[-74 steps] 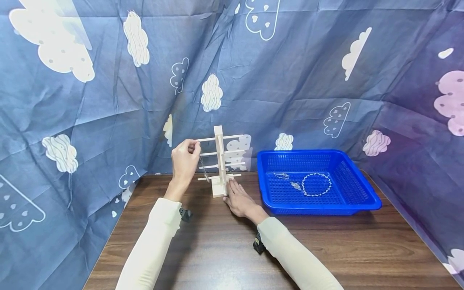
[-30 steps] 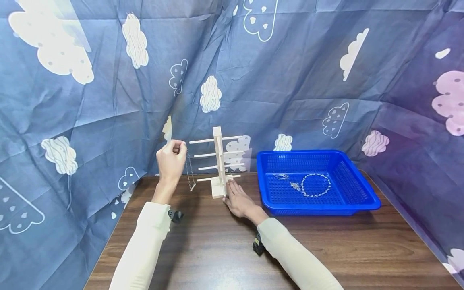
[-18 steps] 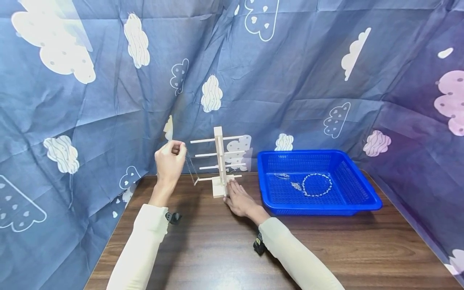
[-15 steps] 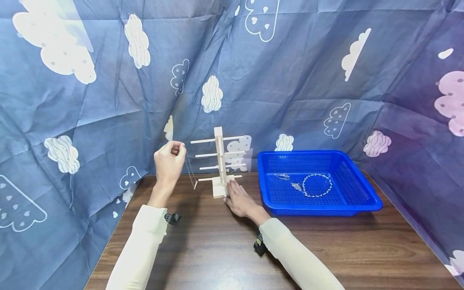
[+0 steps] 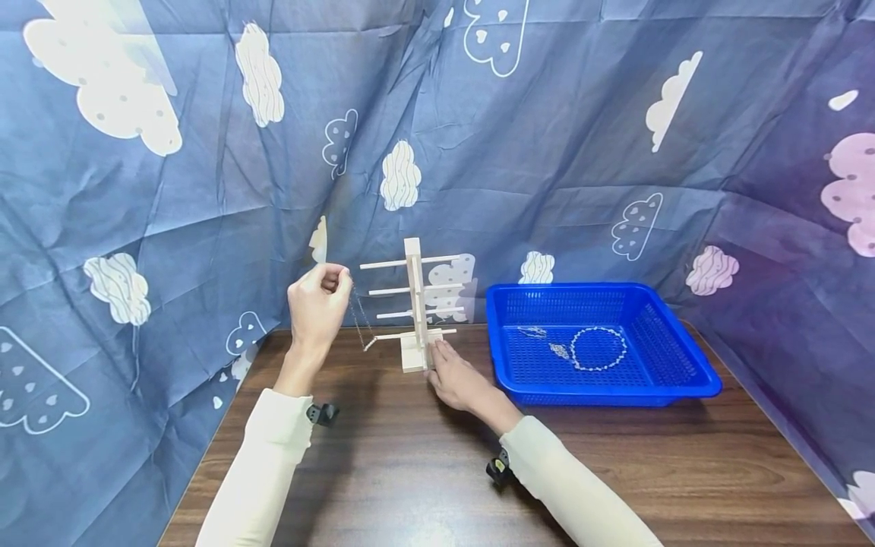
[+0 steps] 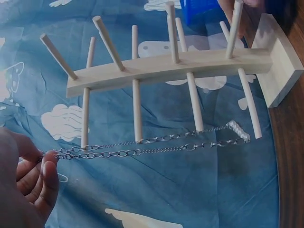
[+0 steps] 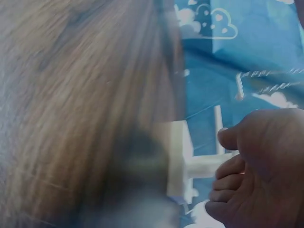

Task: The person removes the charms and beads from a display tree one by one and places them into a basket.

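My left hand (image 5: 318,304) pinches a silver chain necklace (image 6: 166,137) between thumb and fingers, left of a pale wooden peg stand (image 5: 414,296). The chain hangs doubled, with a short white beaded bar (image 6: 238,131) at its lowest point. In the left wrist view this bar overlaps the tip of the lowest peg (image 6: 250,102), and the chain passes by the ends of the other near-side pegs. My right hand (image 5: 459,380) has its fingertips at the right side of the stand's base (image 5: 412,361), fingers extended, the thumb alongside.
A blue plastic basket (image 5: 601,399) stands to the right on the wooden table (image 5: 424,471). Inside lie a round beaded necklace (image 5: 598,368) and small bunched chains (image 5: 559,351). A blue cloud-patterned cloth (image 5: 533,152) hangs close behind the stand.
My left hand has moved left from the end of the top peg, carrying the necklace, whose lower end swings near the lowest peg. My right hand has shifted slightly right at the base.
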Demonstrator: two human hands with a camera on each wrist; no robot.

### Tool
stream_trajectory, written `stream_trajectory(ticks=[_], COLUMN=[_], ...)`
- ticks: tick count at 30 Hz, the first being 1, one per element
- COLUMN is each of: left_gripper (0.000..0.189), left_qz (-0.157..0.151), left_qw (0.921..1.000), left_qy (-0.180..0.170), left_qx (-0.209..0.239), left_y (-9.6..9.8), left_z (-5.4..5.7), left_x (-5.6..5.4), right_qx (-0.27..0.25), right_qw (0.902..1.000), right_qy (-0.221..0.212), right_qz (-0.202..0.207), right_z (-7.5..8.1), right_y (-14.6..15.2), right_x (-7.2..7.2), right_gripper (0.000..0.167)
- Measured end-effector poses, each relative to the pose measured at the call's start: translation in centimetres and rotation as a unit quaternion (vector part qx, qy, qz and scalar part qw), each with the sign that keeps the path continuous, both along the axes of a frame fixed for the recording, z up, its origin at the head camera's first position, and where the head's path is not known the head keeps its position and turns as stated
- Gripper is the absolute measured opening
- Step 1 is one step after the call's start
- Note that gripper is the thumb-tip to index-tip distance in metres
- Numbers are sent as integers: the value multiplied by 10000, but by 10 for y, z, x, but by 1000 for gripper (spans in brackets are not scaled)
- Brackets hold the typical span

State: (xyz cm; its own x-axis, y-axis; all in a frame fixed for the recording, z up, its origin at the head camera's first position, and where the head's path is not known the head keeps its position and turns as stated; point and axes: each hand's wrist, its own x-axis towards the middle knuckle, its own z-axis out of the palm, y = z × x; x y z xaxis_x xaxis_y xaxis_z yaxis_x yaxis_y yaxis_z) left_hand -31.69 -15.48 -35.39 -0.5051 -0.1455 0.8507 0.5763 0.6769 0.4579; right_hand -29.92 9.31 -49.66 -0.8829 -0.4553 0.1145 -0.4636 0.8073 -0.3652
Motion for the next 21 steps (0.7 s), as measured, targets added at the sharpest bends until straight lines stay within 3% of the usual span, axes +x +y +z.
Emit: stream_trajectory(ticks=[2,8,16,21], left_gripper=[11,12,12,12], left_qz=[-15,-134,-273,-357], left_qw=[10000,9999,9995,9990], left_qy=[-2,29,132,206], left_qx=[-29,-64,-91,-174], left_y=[1,5,15,21], left_z=[2,8,17,23], left_x=[2,9,18,23], right_qx=[64,257,199,-4], right_qw=[10000,9989,9967,9954], right_qy=[15,363,780,953], right_qz=[-72,-132,-51,-48], right_z=[7,27,53,71], right_y=[0,4,22,40], right_x=[5,21,35,43], right_gripper=[56,15,22,16])
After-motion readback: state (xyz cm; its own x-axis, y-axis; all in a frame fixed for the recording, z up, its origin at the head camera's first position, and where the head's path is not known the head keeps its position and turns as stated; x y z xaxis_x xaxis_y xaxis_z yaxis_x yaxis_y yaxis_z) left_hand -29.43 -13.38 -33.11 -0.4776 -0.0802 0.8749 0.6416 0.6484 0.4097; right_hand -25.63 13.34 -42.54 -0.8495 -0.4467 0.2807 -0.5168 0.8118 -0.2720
